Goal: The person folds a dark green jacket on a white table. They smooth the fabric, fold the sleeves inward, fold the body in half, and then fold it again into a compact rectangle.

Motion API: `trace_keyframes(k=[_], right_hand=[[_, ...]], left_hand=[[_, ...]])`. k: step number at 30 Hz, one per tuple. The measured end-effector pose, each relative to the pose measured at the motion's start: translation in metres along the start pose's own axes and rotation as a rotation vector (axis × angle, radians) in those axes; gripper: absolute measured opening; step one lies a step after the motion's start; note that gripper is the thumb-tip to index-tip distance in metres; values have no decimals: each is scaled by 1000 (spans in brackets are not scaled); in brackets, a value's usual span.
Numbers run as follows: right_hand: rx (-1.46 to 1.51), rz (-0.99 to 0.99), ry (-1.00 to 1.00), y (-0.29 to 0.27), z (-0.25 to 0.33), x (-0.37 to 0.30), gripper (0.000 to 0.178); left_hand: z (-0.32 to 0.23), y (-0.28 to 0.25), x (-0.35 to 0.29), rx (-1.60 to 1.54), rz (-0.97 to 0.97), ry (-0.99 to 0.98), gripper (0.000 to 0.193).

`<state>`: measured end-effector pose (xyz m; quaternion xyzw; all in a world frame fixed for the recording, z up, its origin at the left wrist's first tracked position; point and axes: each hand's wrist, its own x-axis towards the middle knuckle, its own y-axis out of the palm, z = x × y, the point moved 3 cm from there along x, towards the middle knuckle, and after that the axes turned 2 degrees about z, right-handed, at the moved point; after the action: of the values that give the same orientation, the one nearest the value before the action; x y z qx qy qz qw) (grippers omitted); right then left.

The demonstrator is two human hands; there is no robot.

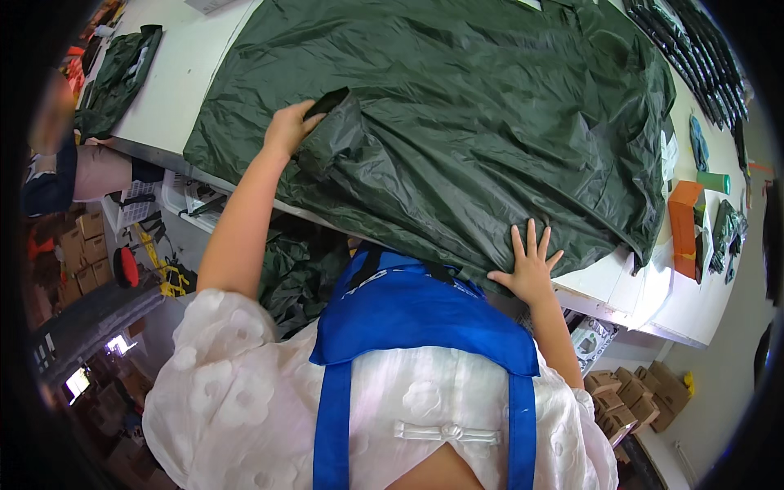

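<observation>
A large dark green sheet of thin, shiny waterproof fabric [474, 114] lies spread and wrinkled over the white table. My left hand [288, 129] pinches a folded-back edge of it, lifting that part off the layer below and baring a greyer underside. Further right, my right hand [531, 265] rests flat on the fabric close to the table's near edge, its fingers spread. The fabric's near edge hangs over the table edge in front of my blue apron [425, 318]. Whether the piece is a garment or a cover, I cannot tell.
Stacked dark packages [694, 57] line the far right of the white table [175, 73]. An orange box [684, 224] and a green roll [714, 181] stand nearby. More green fabric [298, 269] is bunched below the table. Another person [90, 171] is at the left; cardboard boxes [629, 400] sit lower right.
</observation>
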<state>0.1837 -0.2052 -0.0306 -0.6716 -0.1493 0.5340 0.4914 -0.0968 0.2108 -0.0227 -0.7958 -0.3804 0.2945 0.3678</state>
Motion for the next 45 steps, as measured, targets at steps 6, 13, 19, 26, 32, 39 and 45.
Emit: trace_keyframes(k=[6,13,19,26,32,39,45], right_hand=[[398,-138,-101,4,-66,1,55],[190,-537,594,1,-153,71,49],[165,-521,778,15,-184,97,65],[148,-747,149,-8,-74,45,82],[5,-310,-25,17,-26,18,98],[417,-564,-219,19,-70,-22,70],[-1,-438,-300,51,-64,-79,59]], left_hand=[[22,11,-17,-109,-212,5,30],[-12,29,-84,-645,71,-243,18],[81,27,-109,-463,356,-281,20],[-35,-4,-64,-335,92,-238,35],[28,35,-9,-421,-207,-241,30],[74,14,-61,-133,-416,-326,42],[184,1,-126,-757,-693,-1072,59]])
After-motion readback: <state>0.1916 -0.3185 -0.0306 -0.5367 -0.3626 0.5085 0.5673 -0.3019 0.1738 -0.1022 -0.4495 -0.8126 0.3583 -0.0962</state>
